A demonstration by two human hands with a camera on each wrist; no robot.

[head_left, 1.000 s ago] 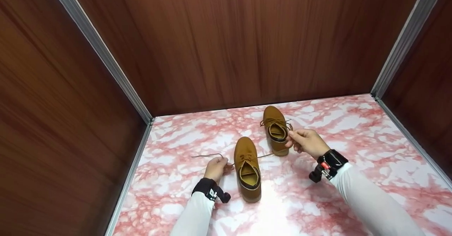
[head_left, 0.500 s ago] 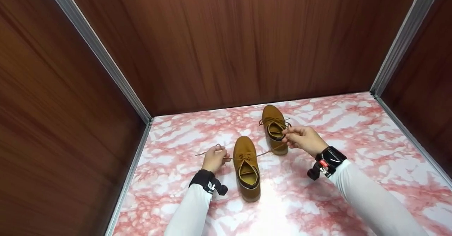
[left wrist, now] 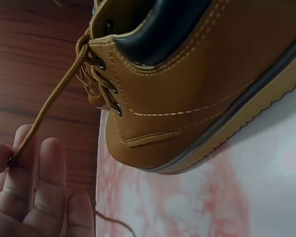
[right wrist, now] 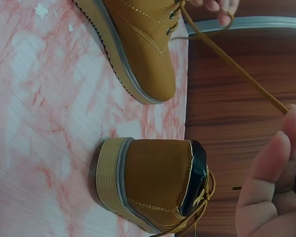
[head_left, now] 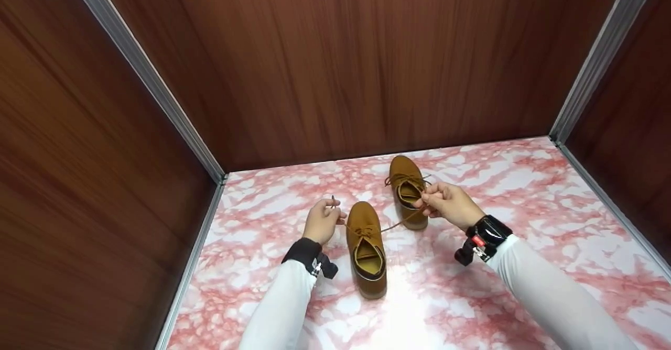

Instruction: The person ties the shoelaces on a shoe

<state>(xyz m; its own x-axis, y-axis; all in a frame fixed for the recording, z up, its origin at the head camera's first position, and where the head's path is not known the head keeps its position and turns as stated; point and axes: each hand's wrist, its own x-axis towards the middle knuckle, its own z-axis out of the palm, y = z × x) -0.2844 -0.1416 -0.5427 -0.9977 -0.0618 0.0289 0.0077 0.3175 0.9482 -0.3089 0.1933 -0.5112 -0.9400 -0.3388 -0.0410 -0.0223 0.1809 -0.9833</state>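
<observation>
A tan lace-up shoe (head_left: 363, 215) stands upright, toe away from me, between my hands. To its left, my left hand (head_left: 321, 224) pinches one shoelace end; the lace (left wrist: 53, 98) runs taut from the eyelets to thumb and forefinger in the left wrist view. My right hand (head_left: 452, 204) pinches the other shoelace (right wrist: 234, 64) up to the right, beside the second tan shoe (head_left: 402, 167). That shoe stands farther back, its lace tied in a bow. A dark padded collar (left wrist: 163, 32) rims the nearer shoe's opening.
Both shoes stand on a pink-and-white marbled surface (head_left: 503, 297). Brown wood-grain panels (head_left: 314, 77) rise at the back and both sides, with grey metal strips (head_left: 152, 72) along the corners.
My left hand has risen and moved forward, and the loose lace tail that stretched out left is drawn in near its fingers. My right hand has shifted slightly left, still pinching its lace.
</observation>
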